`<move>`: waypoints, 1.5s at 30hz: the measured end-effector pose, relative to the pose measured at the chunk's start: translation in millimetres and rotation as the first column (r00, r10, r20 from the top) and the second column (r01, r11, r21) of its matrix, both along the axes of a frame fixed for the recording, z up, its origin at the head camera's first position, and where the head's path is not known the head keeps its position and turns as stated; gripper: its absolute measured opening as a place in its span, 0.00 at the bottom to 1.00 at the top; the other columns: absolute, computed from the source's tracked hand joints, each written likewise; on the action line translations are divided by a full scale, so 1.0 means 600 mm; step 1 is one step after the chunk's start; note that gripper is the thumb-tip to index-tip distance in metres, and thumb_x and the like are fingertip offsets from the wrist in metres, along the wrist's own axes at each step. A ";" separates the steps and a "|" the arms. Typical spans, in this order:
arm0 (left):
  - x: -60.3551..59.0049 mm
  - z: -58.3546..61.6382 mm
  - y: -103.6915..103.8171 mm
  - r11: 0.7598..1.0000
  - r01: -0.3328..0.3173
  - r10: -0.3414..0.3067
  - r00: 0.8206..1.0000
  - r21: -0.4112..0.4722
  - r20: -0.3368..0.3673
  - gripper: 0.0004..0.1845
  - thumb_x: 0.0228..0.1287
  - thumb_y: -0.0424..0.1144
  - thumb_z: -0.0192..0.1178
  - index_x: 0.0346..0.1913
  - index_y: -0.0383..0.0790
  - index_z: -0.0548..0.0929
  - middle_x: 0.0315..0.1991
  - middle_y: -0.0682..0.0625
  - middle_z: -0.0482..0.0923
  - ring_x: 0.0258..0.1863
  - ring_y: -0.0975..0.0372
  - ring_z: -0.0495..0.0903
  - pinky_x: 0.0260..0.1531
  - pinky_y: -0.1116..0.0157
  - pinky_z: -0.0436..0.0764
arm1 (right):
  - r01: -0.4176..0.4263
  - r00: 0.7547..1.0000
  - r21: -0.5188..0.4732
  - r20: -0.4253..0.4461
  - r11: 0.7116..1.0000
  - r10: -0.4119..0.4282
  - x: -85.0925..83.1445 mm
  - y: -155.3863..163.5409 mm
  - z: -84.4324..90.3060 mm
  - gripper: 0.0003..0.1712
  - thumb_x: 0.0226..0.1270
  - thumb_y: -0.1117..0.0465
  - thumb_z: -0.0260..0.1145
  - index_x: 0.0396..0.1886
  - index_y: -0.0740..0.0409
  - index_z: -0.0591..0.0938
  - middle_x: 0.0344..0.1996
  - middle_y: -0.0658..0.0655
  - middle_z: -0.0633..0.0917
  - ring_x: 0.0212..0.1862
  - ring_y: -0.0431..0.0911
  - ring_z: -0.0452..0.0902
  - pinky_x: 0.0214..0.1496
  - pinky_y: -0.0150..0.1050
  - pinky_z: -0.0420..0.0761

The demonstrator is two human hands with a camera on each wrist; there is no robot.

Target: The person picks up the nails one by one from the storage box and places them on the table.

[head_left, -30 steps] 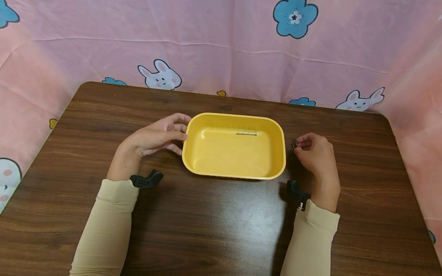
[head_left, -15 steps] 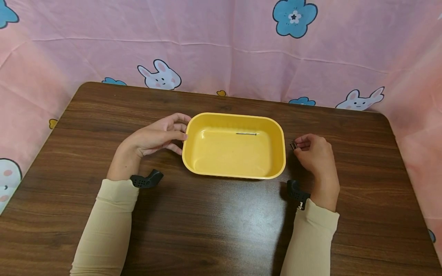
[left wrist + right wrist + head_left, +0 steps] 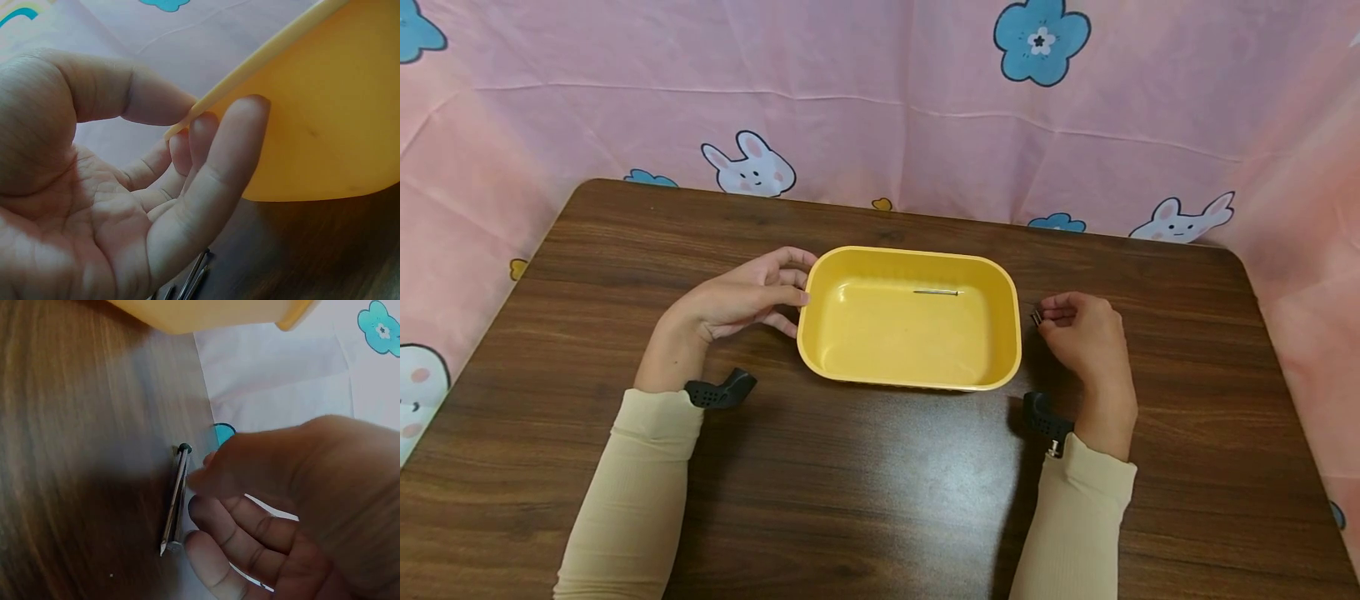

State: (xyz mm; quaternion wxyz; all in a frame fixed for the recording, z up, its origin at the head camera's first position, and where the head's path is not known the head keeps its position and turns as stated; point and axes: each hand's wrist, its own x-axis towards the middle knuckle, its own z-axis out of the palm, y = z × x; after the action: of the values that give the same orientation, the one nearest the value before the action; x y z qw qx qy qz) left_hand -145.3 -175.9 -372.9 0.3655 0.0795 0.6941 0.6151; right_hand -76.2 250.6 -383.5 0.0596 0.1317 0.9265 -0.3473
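Observation:
A yellow plastic basin stands on the table, a single nail lying on its floor toward the back. My left hand grips the basin's left rim, thumb on top and fingers against the outer wall. In the left wrist view, several nails show low behind that hand's fingers; the head view hides them. Just right of the basin, my right hand pinches a few nails between thumb and fingertips, low over the table. They point in opposite directions, a head beside a tip.
The dark wood-grain table carries the basin near its middle. A pink curtain with rabbits and flowers hangs along the back and sides. Black camera mounts sit on both wrists.
The nails at my right fingertips have turned slightly. My left hand and the basin hold their places.

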 end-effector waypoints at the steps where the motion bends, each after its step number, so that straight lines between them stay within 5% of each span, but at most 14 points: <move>1: 0.000 0.000 0.000 1.000 -0.002 0.002 1.000 0.001 0.003 0.31 0.73 0.30 0.58 0.74 0.37 0.59 0.51 0.42 0.80 0.42 0.56 0.88 0.42 0.56 0.93 | 0.002 1.000 0.001 -0.012 1.000 -0.002 0.000 0.000 0.000 0.19 0.70 0.64 0.66 0.57 0.67 0.85 0.52 0.70 0.88 0.50 0.60 0.84 0.58 0.54 0.89; 6: 0.000 0.000 0.000 1.000 0.004 -0.004 1.000 0.012 0.006 0.31 0.73 0.30 0.58 0.74 0.36 0.58 0.51 0.43 0.80 0.42 0.57 0.88 0.42 0.56 0.93 | 0.011 0.995 0.002 -0.094 1.000 -0.011 0.000 0.001 -0.001 0.18 0.71 0.61 0.67 0.55 0.66 0.87 0.48 0.69 0.90 0.45 0.57 0.84 0.41 0.27 0.81; 11: 0.000 0.001 -0.001 1.000 0.007 -0.007 1.000 0.018 0.006 0.31 0.74 0.30 0.58 0.74 0.36 0.58 0.50 0.43 0.81 0.42 0.57 0.89 0.42 0.56 0.93 | 0.024 0.991 -0.023 -0.133 0.999 -0.027 0.000 -0.001 0.000 0.18 0.72 0.59 0.67 0.55 0.64 0.87 0.47 0.68 0.90 0.44 0.54 0.83 0.36 0.18 0.74; 25: 0.000 0.000 0.000 1.000 0.000 0.000 1.000 0.016 0.013 0.30 0.73 0.29 0.58 0.73 0.36 0.59 0.50 0.43 0.81 0.42 0.56 0.89 0.42 0.55 0.93 | 0.054 0.975 -0.068 -0.211 0.996 -0.068 -0.008 -0.028 0.017 0.18 0.75 0.55 0.65 0.54 0.63 0.88 0.46 0.66 0.89 0.43 0.50 0.78 0.34 0.18 0.73; 37: 0.001 0.002 0.002 1.000 -0.008 0.008 1.000 0.009 0.017 0.31 0.73 0.29 0.57 0.74 0.37 0.59 0.51 0.42 0.80 0.41 0.55 0.89 0.41 0.55 0.93 | 0.054 0.956 -0.178 -0.276 0.983 -0.103 -0.009 -0.045 0.025 0.17 0.75 0.56 0.66 0.55 0.61 0.86 0.45 0.57 0.86 0.44 0.42 0.78 0.45 0.21 0.78; 45: 0.002 0.003 0.002 1.000 -0.010 0.010 1.000 0.005 0.015 0.31 0.72 0.29 0.58 0.74 0.37 0.59 0.52 0.41 0.80 0.42 0.55 0.89 0.42 0.55 0.93 | 0.044 0.957 -0.279 -0.264 0.959 -0.121 -0.012 -0.053 0.035 0.19 0.76 0.54 0.67 0.57 0.62 0.85 0.41 0.48 0.84 0.41 0.38 0.80 0.41 0.21 0.81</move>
State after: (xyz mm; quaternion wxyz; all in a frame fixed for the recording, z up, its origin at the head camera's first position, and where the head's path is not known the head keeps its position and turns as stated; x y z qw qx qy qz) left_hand -144.4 -174.8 -371.4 0.3673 0.0722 0.6903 0.6191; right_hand -83.6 218.8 -362.3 -0.0686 0.1111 0.8633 -0.4876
